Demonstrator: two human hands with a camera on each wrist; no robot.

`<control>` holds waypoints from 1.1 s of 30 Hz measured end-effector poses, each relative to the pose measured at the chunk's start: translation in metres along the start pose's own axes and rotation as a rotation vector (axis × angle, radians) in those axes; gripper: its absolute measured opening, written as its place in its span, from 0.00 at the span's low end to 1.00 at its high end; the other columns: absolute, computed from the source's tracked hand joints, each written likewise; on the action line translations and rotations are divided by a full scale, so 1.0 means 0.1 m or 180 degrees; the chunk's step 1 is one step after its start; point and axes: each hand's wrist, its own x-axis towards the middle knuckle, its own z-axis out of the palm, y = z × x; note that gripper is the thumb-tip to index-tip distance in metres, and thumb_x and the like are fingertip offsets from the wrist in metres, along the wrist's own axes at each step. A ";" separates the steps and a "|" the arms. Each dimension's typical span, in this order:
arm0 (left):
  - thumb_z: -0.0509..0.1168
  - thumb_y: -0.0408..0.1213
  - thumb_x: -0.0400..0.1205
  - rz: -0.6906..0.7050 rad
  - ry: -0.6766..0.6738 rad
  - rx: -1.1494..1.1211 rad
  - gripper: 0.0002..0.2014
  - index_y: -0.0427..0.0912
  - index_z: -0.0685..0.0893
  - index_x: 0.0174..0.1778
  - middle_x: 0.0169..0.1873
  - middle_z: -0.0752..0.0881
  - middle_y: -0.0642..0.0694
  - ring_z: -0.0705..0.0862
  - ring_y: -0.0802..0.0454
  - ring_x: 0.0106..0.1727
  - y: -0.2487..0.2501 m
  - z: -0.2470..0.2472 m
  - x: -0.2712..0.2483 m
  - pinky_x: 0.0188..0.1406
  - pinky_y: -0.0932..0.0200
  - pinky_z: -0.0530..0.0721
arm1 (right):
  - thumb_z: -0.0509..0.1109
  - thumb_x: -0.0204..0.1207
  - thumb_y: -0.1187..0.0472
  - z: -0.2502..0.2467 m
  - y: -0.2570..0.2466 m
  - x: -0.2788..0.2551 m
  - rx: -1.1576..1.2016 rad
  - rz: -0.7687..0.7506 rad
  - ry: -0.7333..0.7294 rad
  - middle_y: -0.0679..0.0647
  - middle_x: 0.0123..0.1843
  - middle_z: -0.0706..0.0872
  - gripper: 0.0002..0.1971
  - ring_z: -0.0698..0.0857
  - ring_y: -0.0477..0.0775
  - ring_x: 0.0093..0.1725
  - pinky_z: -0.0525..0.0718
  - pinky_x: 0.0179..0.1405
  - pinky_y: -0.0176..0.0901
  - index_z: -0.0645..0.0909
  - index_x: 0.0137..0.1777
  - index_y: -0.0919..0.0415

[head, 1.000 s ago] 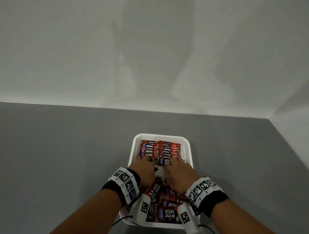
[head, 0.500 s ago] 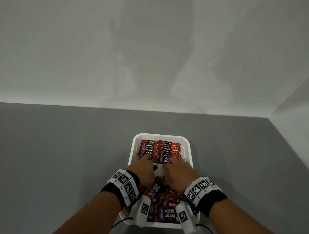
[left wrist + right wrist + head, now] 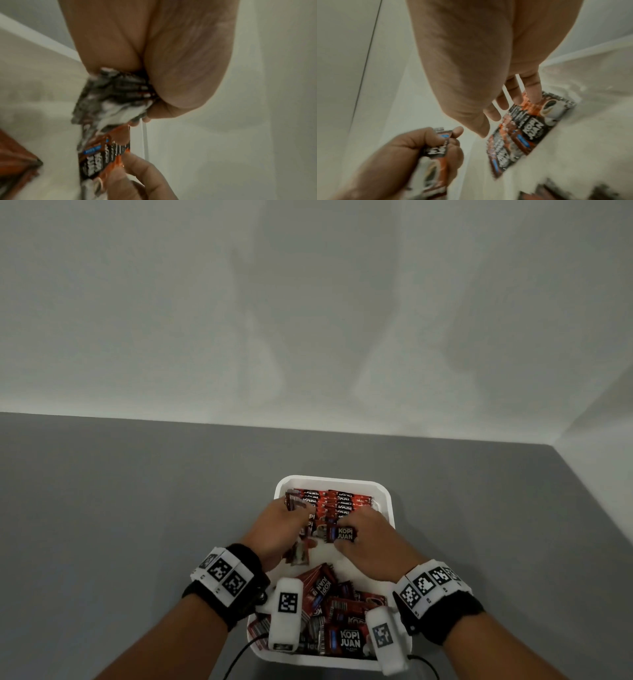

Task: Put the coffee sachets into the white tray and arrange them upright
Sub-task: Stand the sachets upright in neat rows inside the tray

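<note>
The coffee sachets point(image 3: 329, 503) are shown inside the white tray point(image 3: 386, 491), which is set at the near edge of the grey surface point(image 3: 137, 508). A packed upright row is seen at the tray's far end; a loose, flat-lying heap point(image 3: 337, 618) is seen at its near end, with bare tray floor between.

Risk, as judged: the upright row is braced at its near face only by the right hand point(image 3: 368, 539). If that support is withdrawn before the next sachet is seated, the row can be expected to lean and fall toward the near end. A slip is also possible at the left, since the foil looks slick and thin.

Pose: the right hand is held palm-down over the row's near-right part, its fingers point(image 3: 531, 88) extended onto a front-facing sachet point(image 3: 343, 533), released rather than clenched. The left hand point(image 3: 279, 530) is raised over the tray's far-left part, its fingers curled, grasping a few blurred sachets point(image 3: 113, 100); their exact number cannot be told.
</note>
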 end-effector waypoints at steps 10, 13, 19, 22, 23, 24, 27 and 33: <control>0.68 0.25 0.83 0.0365 0.0460 -0.1215 0.04 0.28 0.86 0.51 0.37 0.90 0.32 0.85 0.41 0.27 0.01 0.10 -0.01 0.23 0.57 0.79 | 0.78 0.71 0.73 -0.20 -0.41 -0.01 0.2337 0.0252 0.0537 0.60 0.40 0.92 0.13 0.90 0.53 0.39 0.89 0.42 0.48 0.87 0.52 0.58; 0.71 0.24 0.80 0.0388 0.0590 -0.1307 0.01 0.29 0.87 0.45 0.35 0.89 0.31 0.84 0.39 0.32 -0.01 0.01 0.01 0.36 0.48 0.81 | 0.78 0.69 0.73 -0.25 -0.36 0.05 0.2082 0.0346 0.0734 0.53 0.40 0.93 0.12 0.90 0.47 0.40 0.87 0.42 0.40 0.89 0.48 0.56; 0.68 0.21 0.81 0.0346 0.0919 -0.1162 0.07 0.36 0.83 0.42 0.30 0.89 0.43 0.87 0.53 0.29 -0.02 -0.05 -0.02 0.25 0.61 0.82 | 0.76 0.74 0.68 -0.29 -0.30 0.19 0.0925 0.0199 0.0616 0.41 0.33 0.86 0.07 0.82 0.30 0.29 0.75 0.29 0.21 0.90 0.44 0.54; 0.67 0.25 0.82 0.0219 0.1158 -0.1093 0.06 0.40 0.84 0.43 0.28 0.82 0.50 0.79 0.55 0.30 -0.06 -0.17 0.00 0.25 0.60 0.76 | 0.75 0.74 0.68 -0.19 -0.24 0.31 0.0400 0.0285 0.0332 0.41 0.40 0.88 0.09 0.86 0.39 0.42 0.77 0.38 0.22 0.91 0.45 0.52; 0.68 0.26 0.82 0.0174 0.1197 -0.1049 0.05 0.40 0.84 0.44 0.30 0.80 0.49 0.76 0.54 0.31 -0.07 -0.20 0.01 0.27 0.58 0.75 | 0.74 0.74 0.68 -0.13 -0.22 0.36 0.0217 0.0303 0.0224 0.43 0.46 0.89 0.09 0.87 0.44 0.48 0.79 0.45 0.27 0.92 0.46 0.52; 0.68 0.27 0.82 0.0151 0.1216 -0.1025 0.04 0.39 0.85 0.45 0.31 0.79 0.47 0.75 0.53 0.32 -0.08 -0.21 0.01 0.28 0.58 0.75 | 0.74 0.74 0.68 -0.06 -0.22 0.40 0.0089 0.0301 0.0125 0.46 0.51 0.89 0.10 0.86 0.48 0.54 0.80 0.51 0.32 0.92 0.48 0.53; 0.67 0.27 0.81 0.0057 0.1192 -0.1013 0.04 0.39 0.85 0.44 0.31 0.78 0.47 0.74 0.53 0.31 -0.11 -0.22 0.00 0.28 0.57 0.74 | 0.77 0.73 0.66 0.14 -0.23 0.52 -0.0186 0.0200 -0.0107 0.50 0.59 0.88 0.10 0.85 0.52 0.60 0.82 0.63 0.41 0.92 0.52 0.53; 0.66 0.26 0.81 -0.0099 0.1207 -0.1016 0.06 0.41 0.84 0.43 0.28 0.76 0.48 0.71 0.54 0.28 -0.18 -0.23 -0.02 0.24 0.59 0.71 | 0.71 0.77 0.68 0.36 -0.24 0.68 -0.0647 0.0075 -0.0067 0.55 0.59 0.90 0.12 0.87 0.57 0.60 0.85 0.64 0.47 0.91 0.55 0.56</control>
